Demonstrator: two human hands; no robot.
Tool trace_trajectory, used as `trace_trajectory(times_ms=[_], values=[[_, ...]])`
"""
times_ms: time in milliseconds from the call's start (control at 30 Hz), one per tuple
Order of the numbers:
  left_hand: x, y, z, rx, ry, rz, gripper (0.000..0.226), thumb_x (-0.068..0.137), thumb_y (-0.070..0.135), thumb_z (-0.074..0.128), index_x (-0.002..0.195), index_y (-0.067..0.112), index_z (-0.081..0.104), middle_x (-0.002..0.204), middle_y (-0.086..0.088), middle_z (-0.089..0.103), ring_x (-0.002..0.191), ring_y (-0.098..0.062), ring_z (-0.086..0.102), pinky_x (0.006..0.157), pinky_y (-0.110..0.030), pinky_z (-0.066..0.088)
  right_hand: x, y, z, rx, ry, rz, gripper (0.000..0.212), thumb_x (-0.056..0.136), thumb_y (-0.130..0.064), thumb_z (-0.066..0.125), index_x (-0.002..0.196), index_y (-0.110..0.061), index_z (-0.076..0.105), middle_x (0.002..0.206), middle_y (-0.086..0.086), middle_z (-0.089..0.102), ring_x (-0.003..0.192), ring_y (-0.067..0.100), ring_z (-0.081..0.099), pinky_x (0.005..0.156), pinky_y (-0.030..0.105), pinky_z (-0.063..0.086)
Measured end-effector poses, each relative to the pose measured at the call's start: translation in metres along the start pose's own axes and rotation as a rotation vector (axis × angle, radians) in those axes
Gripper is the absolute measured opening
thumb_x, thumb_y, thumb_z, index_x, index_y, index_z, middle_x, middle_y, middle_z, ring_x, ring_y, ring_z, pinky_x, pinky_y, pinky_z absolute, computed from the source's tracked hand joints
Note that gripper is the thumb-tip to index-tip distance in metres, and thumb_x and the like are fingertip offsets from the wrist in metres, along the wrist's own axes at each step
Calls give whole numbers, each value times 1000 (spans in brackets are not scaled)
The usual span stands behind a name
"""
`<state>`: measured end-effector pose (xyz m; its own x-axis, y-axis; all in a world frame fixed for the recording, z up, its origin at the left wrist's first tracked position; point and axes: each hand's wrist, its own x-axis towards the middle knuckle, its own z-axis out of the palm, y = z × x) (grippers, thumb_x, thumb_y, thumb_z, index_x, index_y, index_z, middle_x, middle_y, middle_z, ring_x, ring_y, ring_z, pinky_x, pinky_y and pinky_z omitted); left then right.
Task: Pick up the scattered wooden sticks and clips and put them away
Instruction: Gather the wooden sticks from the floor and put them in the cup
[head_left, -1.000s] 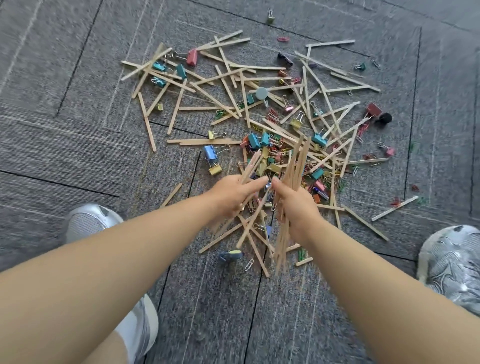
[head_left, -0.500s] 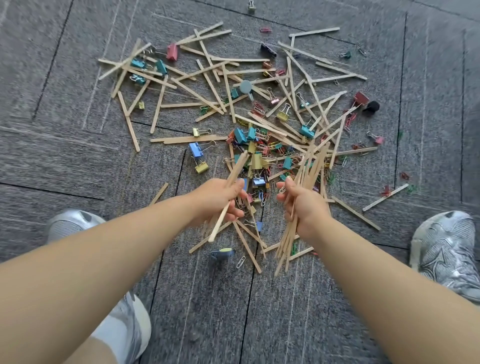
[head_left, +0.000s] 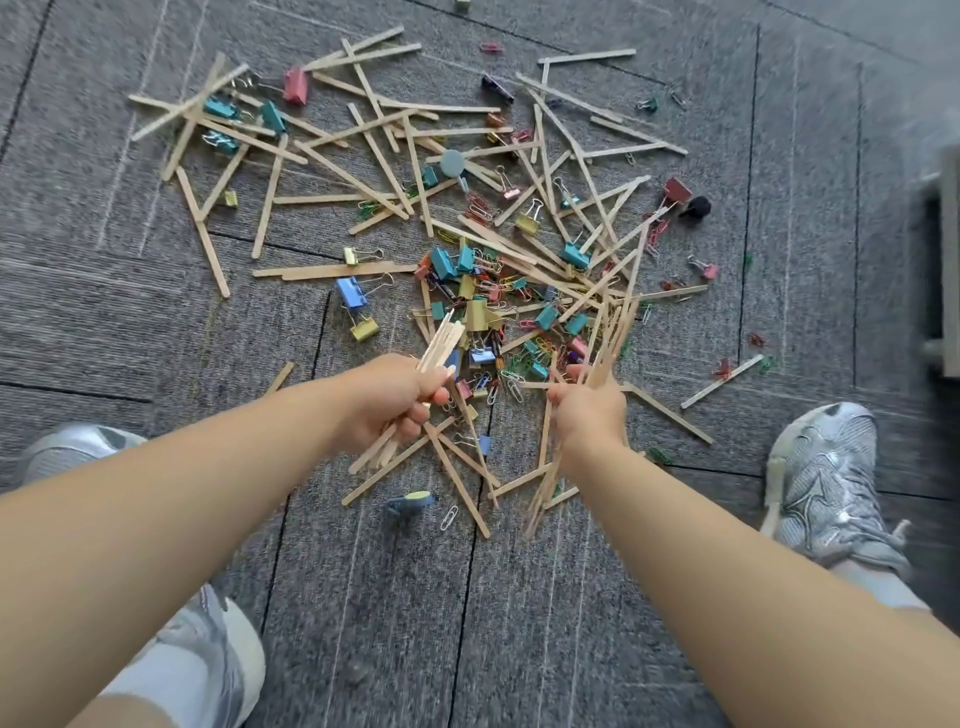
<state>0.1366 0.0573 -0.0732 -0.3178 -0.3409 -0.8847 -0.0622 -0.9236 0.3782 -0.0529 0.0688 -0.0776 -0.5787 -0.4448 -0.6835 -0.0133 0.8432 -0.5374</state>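
- Most likely an office or a similar workroom, though only the floor shows.
- The floor is grey carpet tiles (head_left: 130, 322), square, with dark seams between them, the commercial kind.
- Stationery covers it: coloured binder clips (head_left: 351, 292) and paper clips (head_left: 449, 517) lie among sticks (head_left: 332, 270) from the centre out to 12 o'clock.
- At 3 o'clock, at the frame edge, stands a blurred pale grey piece of furniture (head_left: 950, 260); its kind cannot be told.

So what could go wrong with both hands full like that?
The right hand grips a long, fanned bundle of sticks; some could slip out. The left hand holds a smaller bunch, so grabbing the small clips below may be awkward.
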Motion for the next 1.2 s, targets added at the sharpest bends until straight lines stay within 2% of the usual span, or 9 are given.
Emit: trace_trajectory(times_ms=[167, 367, 433, 533, 667, 767, 933, 1067, 1200], values=[[2, -2, 3, 27, 55, -64, 21, 99, 19, 40, 88, 7, 53, 55, 4, 36, 36, -5, 23, 30, -15, 20, 10, -7, -12, -197, 195, -113, 14, 99, -25, 43, 101, -14, 49, 90, 4, 53, 70, 20, 48, 65, 30, 36], [1, -3, 13, 99, 125, -46, 15, 92, 27, 56, 94, 13, 52, 53, 5, 30, 37, -6, 21, 34, -16, 17, 38, -4, -25, -539, 152, -145, 49, 90, -47, 57, 114, -6, 45, 104, 10, 56, 87, 28, 55, 67, 33, 40], [2, -3, 19, 97, 120, -37, 20, 92, 26, 58, 101, 9, 55, 54, 4, 29, 35, -6, 21, 32, -16, 18, 46, -2, -31, -644, 89, -139, 56, 85, -49, 63, 113, -3, 45, 104, 12, 59, 90, 31, 59, 65, 32, 42], [8, -5, 26, 66, 114, -20, 25, 93, 24, 57, 110, 6, 56, 52, 5, 30, 37, -6, 21, 33, -16, 18, 51, -4, -38, -670, -50, -111, 42, 87, -44, 63, 82, -2, 56, 72, 7, 57, 60, 22, 54, 47, 25, 38], [14, -5, 42, 205, 138, 5, 21, 90, 27, 62, 97, 8, 54, 51, 4, 34, 40, -8, 24, 37, -20, 21, 52, 9, -48, -622, -192, -127, 24, 88, -23, 61, 76, -4, 57, 68, 10, 54, 60, 24, 51, 54, 34, 44], [26, -6, 60, 481, 200, 100, 26, 87, 30, 65, 89, 6, 56, 66, -3, 47, 46, -11, 34, 42, -23, 35, 45, 19, -58, -565, -96, -232, 21, 92, -31, 56, 91, -10, 53, 74, 6, 58, 57, 20, 52, 52, 34, 46], [50, -6, 94, 870, 305, 233, 32, 85, 37, 63, 77, 6, 61, 63, -3, 54, 50, -17, 47, 49, -26, 42, 41, 21, -75, -581, 3, -240, 73, 84, -54, 62, 136, -13, 30, 84, -4, 52, 62, 9, 53, 50, 26, 38], [60, -7, 117, 961, 385, 152, 49, 86, 47, 62, 59, 11, 42, 55, 0, 42, 47, -15, 39, 45, -23, 34, 61, 19, -84, -658, 2, -199, 88, 88, -59, 52, 150, -12, 12, 138, 13, 48, 109, 29, 58, 74, 31, 47], [67, -13, 134, 1029, 460, 176, 57, 86, 58, 55, 57, 12, 39, 53, 0, 40, 43, -14, 35, 40, -21, 31, 65, 28, -94, -784, -41, -261, 74, 90, -58, 47, 142, -7, 34, 116, 11, 61, 80, 22, 57, 64, 33, 48]])
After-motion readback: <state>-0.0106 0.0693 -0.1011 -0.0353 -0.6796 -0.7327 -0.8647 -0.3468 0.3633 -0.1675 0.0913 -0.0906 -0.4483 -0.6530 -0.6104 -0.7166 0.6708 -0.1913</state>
